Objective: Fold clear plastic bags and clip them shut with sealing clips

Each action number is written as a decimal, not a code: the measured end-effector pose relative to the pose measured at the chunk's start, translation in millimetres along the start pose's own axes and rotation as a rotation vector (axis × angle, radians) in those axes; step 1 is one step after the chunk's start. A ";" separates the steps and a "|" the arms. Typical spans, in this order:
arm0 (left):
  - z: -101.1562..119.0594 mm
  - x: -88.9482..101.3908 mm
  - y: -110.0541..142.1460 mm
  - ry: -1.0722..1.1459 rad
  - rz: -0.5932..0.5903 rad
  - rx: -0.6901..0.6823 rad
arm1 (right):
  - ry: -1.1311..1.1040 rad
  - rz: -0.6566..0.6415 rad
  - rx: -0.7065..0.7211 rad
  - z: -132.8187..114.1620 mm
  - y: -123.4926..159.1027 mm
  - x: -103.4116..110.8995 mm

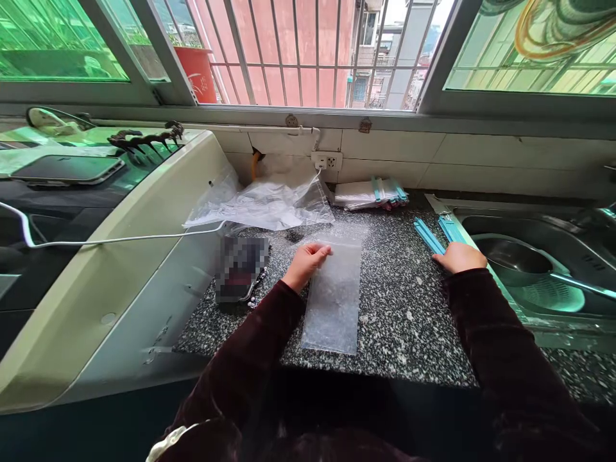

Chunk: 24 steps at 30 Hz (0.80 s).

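Observation:
My left hand [307, 264] pinches the upper left edge of a clear plastic bag [333, 301], which lies flat and upright on the speckled counter. Over by the sink my right hand [461, 258] is closed, its fingertips at the near end of a light blue plastic strip [428, 236]. A second group of blue strips [451, 229] lies just beyond that hand. Part of the grip is hidden by the back of the hand.
Loose clear plastic bags [274, 202] lie at the back, beside a stack of packed bags with blue strips [370, 194]. A blurred phone-like object [240, 268] sits left. A sink holding a pan [513, 256] is right; a white cable [129, 240] crosses a cream-coloured appliance [158, 256].

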<state>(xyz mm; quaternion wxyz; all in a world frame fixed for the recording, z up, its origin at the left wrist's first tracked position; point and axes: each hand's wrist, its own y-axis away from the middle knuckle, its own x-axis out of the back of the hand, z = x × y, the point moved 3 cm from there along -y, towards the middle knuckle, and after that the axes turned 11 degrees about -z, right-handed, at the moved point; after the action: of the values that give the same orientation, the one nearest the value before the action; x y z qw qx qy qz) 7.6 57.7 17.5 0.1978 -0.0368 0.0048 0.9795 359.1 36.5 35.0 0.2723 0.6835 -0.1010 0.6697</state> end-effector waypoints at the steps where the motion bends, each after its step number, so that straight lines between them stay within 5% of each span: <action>1: 0.2 -0.1 0.3 -0.001 -0.003 0.003 | 0.009 -0.023 0.001 -2.6 2.3 1.1; 12: -2.6 -1.8 2.0 0.162 -0.041 0.095 | 0.071 -0.035 0.023 -23.2 16.4 4.0; 24: -4.8 -8.2 2.2 0.367 -0.042 0.221 | -0.066 0.360 0.430 -55.2 38.0 -5.3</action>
<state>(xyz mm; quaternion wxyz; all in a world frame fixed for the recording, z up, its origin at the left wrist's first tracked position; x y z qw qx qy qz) 14.7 52.4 13.2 0.2171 -0.1928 0.1475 0.9455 292.0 31.7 36.3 -0.0055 0.7182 -0.0852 0.6906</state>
